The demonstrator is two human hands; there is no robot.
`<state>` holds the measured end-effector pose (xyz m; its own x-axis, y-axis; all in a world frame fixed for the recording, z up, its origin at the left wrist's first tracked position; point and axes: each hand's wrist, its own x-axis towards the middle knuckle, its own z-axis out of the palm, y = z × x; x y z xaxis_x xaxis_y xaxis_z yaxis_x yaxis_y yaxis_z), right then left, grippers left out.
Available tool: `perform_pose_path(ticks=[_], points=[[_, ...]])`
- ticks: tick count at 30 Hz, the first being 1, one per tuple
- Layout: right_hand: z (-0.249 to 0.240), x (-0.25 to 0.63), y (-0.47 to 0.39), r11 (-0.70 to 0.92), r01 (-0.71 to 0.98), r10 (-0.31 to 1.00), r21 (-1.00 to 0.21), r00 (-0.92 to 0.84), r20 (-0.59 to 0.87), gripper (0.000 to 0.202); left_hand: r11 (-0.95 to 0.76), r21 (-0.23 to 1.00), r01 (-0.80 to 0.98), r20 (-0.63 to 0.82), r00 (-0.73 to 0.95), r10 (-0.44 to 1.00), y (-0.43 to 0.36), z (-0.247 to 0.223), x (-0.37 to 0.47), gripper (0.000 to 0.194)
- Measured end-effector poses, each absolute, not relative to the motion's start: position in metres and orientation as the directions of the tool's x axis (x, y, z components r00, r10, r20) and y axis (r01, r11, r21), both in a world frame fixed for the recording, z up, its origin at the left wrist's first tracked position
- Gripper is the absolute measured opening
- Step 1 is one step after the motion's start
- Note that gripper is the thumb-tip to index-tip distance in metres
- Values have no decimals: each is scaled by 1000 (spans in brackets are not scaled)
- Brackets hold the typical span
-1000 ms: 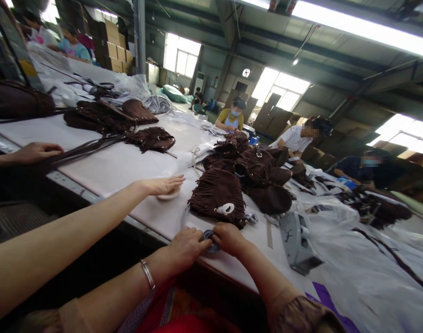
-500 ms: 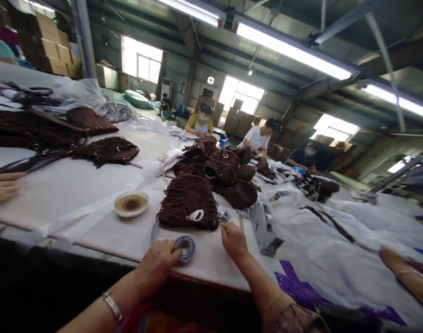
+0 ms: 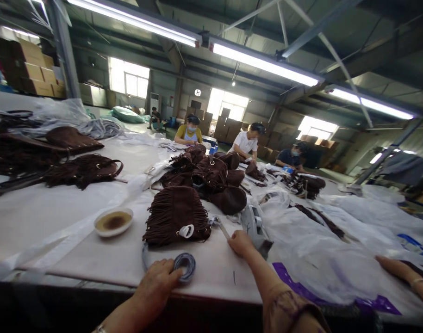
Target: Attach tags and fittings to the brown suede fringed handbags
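My left hand (image 3: 156, 283) is closed on the rim of a grey-blue roll of strap (image 3: 185, 267) at the table's front edge, thumb and fingers on its left side. A brown fringed bag (image 3: 176, 215) lies just beyond, with a white oval piece (image 3: 186, 231) on its lower part. To its right, my right hand (image 3: 239, 243) pinches the near end of a thin pale strip (image 3: 223, 228). The strip's far end reaches a small light-coloured bundle (image 3: 214, 221) beside the bag. A grey tape dispenser (image 3: 256, 226) stands right behind my right hand.
A shallow dish of brownish stuff (image 3: 113, 221) sits left of the bag. More brown bags (image 3: 211, 173) are piled behind it, others (image 3: 83, 170) lie at the left. Plastic sheeting (image 3: 312, 259) covers the right, where another person's hand (image 3: 394, 267) rests. People work across the table.
The view has shifted. The pale strip now shows at my right hand, which is slightly farther from the bag. A small dark thread shows on the table. The person's hand at far left has nearly left view.
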<state>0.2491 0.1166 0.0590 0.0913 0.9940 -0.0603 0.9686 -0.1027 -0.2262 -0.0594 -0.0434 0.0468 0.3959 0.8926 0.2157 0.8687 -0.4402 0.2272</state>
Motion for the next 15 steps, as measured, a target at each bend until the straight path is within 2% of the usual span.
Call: perform_pose_path(ticks=[5, 8, 15], points=[[63, 260, 110, -48, 970, 999, -240, 41, -33, 24, -451, 246, 858, 208, 408, 889, -42, 50, -61, 43], [70, 259, 129, -44, 976, 997, -211, 56, 50, 30, -484, 227, 845, 269, 423, 865, -40, 43, -63, 42], [75, 243, 168, 14, 993, 987, -117, 5, 161, 28, -513, 184, 838, 424, 404, 811, -35, 20, -65, 32]])
